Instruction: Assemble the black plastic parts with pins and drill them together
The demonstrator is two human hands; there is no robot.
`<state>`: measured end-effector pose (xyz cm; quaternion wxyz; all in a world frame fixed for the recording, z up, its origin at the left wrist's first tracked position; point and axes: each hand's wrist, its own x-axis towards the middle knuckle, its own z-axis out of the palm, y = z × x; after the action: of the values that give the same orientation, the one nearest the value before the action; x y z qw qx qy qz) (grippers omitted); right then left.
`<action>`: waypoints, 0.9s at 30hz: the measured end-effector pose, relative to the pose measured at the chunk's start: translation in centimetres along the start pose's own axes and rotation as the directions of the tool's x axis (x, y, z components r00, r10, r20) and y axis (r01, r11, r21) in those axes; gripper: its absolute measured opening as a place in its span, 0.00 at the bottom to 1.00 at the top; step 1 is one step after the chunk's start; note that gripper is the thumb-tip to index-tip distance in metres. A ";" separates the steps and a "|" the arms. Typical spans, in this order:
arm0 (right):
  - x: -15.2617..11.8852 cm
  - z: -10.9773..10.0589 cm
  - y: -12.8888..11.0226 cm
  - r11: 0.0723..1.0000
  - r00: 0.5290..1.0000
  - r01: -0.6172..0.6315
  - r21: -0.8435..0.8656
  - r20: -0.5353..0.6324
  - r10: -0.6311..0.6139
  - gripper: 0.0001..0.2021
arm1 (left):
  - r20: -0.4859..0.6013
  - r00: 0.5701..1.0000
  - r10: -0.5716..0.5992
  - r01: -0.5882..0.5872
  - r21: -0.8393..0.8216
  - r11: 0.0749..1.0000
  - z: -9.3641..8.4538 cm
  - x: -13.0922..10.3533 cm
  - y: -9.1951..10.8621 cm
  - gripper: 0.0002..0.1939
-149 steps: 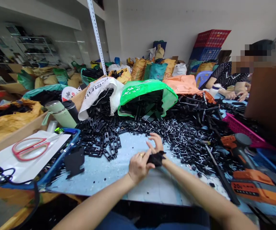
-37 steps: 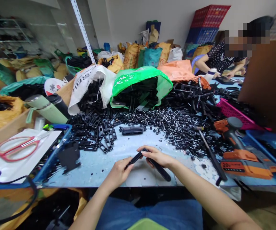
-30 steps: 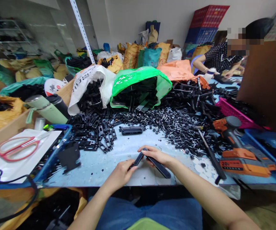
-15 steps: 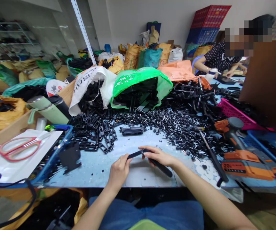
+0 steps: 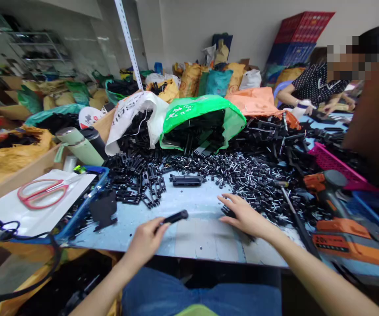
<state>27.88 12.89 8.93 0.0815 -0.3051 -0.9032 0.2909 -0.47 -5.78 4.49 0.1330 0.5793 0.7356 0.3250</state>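
Observation:
My left hand [image 5: 146,239] is closed around a slim black plastic part [image 5: 176,216], whose rounded end sticks out to the right above the table. To its right, my right hand [image 5: 243,215] has thumb and fingers spread apart. A long dark part [image 5: 250,238] shows partly beneath that palm and wrist; whether the hidden fingers touch it I cannot make out. Beyond the hands, a black ribbed part [image 5: 187,180] lies on the blue tabletop [image 5: 172,199]. Short black pins with metal shafts [image 5: 251,175] are heaped beyond my right hand.
Black slotted pieces [image 5: 143,175] pile up at left, before white and green sacks [image 5: 205,107]. Red scissors [image 5: 42,193] rest on paper over a blue tray. A hammer [image 5: 296,215] and an orange cordless drill [image 5: 350,237] lie at right. Another person [image 5: 321,87] works at back right.
My hands have separated: the left moved left with the black part, the right moved right and its fingers spread. The view has also shifted slightly left.

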 end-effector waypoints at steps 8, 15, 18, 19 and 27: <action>2.5 3.9 -5.4 0.765 0.784 -0.093 0.637 0.521 -0.338 0.25 | 0.561 0.826 0.062 0.236 -0.443 0.865 -0.2 -0.5 8.3 0.12; 0.4 5.3 -4.9 0.894 0.980 -0.014 0.448 0.182 -0.076 0.17 | 0.307 0.951 0.032 0.064 -0.299 0.952 3.0 -0.3 6.9 0.16; -0.7 5.0 -5.0 0.987 0.999 0.046 0.157 -0.028 -0.042 0.16 | 0.159 0.978 0.138 -0.092 -0.264 0.960 5.2 0.7 6.1 0.16; -1.3 4.3 -4.2 0.995 0.996 0.047 0.093 -0.082 -0.040 0.16 | 0.163 0.969 0.187 -0.141 -0.261 0.955 5.7 1.0 5.8 0.17; -15.4 -13.0 10.6 0.645 0.270 -0.752 0.134 -0.831 0.486 0.26 | 0.204 0.949 0.239 -0.218 -0.121 0.968 6.5 1.7 2.3 0.21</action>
<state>49.77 16.71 13.89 0.3174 -0.7407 -0.5920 -0.0107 4.54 -1.86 1.41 0.2018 0.6854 0.6280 0.3085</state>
